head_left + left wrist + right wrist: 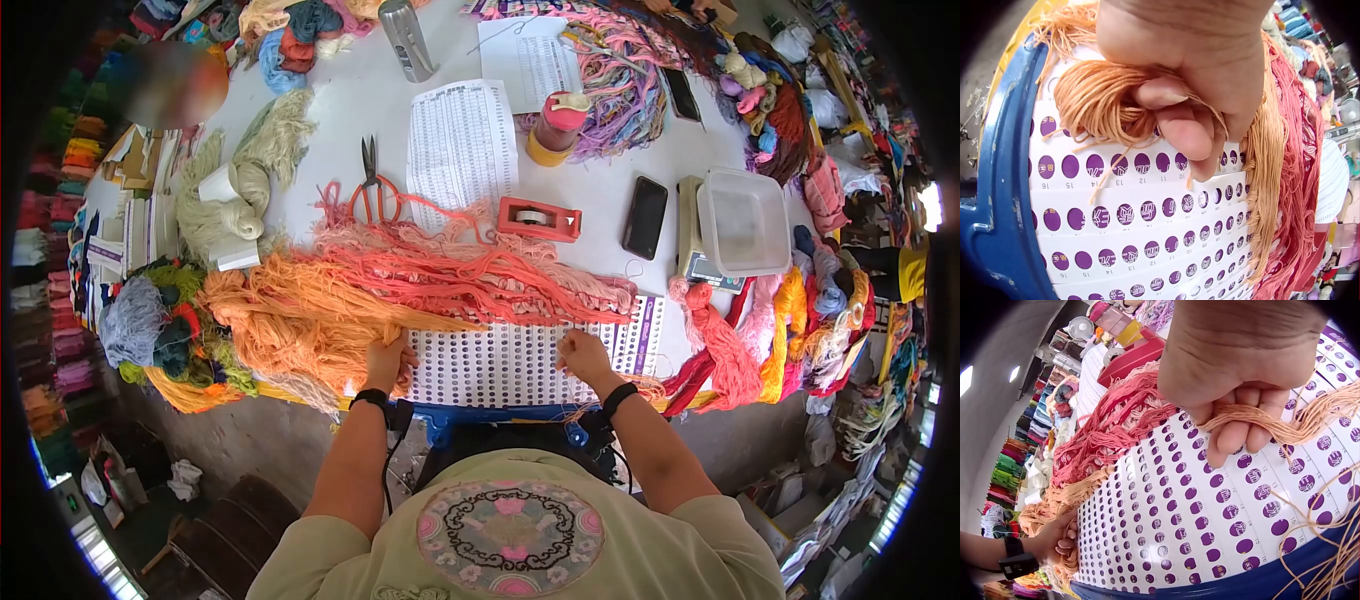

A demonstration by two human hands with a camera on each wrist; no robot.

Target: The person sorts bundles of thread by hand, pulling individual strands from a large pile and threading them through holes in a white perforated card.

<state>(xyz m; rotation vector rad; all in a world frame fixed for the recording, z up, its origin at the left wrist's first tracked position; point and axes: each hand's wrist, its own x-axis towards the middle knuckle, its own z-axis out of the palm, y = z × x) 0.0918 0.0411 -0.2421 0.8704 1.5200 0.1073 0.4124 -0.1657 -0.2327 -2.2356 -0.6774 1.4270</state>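
White cards with rows of punched holes and printed numbers (485,365) lie side by side along the table's front edge. At their left end my left hand (390,362) grips a looped bundle of orange thread (1094,103), its fingers curled round it. My right hand (585,358) is over the right part of the cards and pinches a thin hank of light orange thread (1282,428), whose loose ends trail toward the front edge. Orange thread (290,310) is heaped left of the cards, and coral-red thread (480,270) lies in a band behind them.
Behind the coral thread are orange-handled scissors (375,190), a red tape dispenser (540,219), printed sheets (460,140) and a black phone (645,217). A clear plastic tub (745,220) sits on a scale at right. Coloured skeins (725,350) hang over the front right edge.
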